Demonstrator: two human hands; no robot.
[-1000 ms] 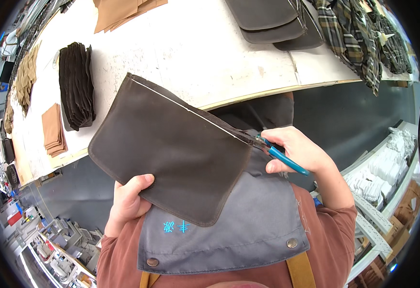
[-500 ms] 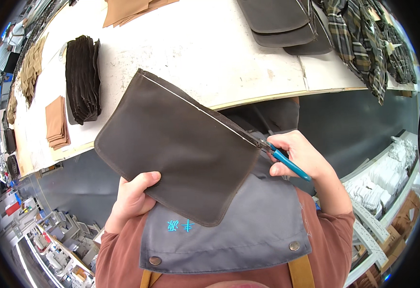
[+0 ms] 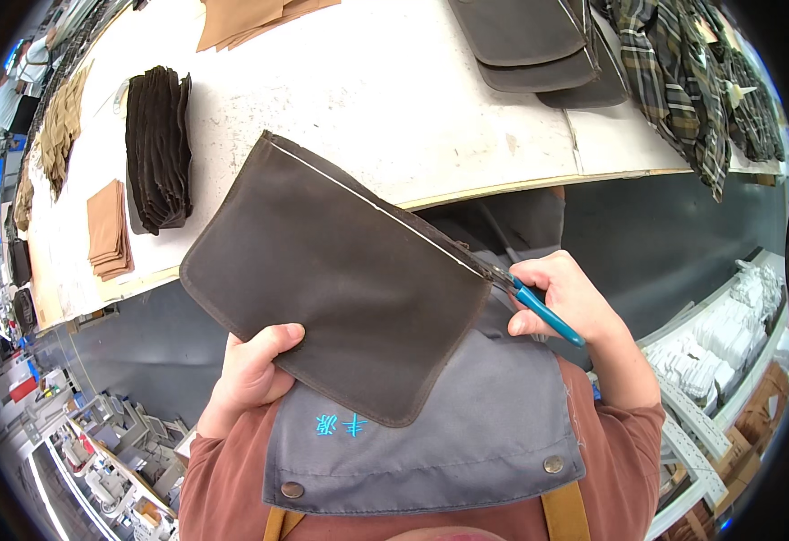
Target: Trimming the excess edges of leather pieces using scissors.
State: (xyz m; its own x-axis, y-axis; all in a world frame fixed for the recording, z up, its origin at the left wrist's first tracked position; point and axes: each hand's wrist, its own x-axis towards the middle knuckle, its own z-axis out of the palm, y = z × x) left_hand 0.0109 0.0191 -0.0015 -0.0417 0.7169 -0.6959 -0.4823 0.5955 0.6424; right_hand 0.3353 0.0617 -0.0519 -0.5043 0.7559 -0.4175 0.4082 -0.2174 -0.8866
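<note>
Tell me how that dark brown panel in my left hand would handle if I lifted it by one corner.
The dark brown panel is probably fairly stiff, since its upper-left corner juts out nearly flat, well away from your left hand. It may flex somewhat, given the faint dimpling near your grip. It's likely light, as it looks thin.

Bright light whitens the table (image 3: pixel 367 108). Strip lights (image 3: pixel 48 498) glow at lower left. Fisheye distortion bends the edges.
</note>
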